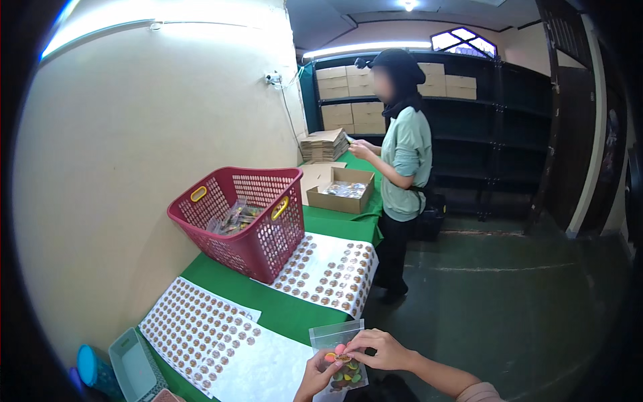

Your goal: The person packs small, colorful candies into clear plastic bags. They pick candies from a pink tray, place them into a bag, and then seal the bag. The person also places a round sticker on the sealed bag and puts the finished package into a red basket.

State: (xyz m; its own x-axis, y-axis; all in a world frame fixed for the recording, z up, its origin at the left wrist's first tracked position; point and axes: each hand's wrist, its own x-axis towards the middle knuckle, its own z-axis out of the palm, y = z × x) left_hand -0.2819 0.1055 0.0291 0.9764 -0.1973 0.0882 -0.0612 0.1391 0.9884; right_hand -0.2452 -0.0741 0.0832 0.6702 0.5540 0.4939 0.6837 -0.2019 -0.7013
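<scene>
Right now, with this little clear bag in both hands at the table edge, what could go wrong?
1. The clear bag of coloured pieces sits between the left hand and right hand past the edge of the green table; a slip would likely drop it to the floor.
2. The sticker sheet overhangs that edge and a forearm could drag it off.

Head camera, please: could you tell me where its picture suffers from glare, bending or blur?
Head view: glare washes out the upper wall under a ceiling strip light; fisheye bends the green table edge and dark shelving; corners are black; the clear pouch in both hands looks slightly soft.
</scene>
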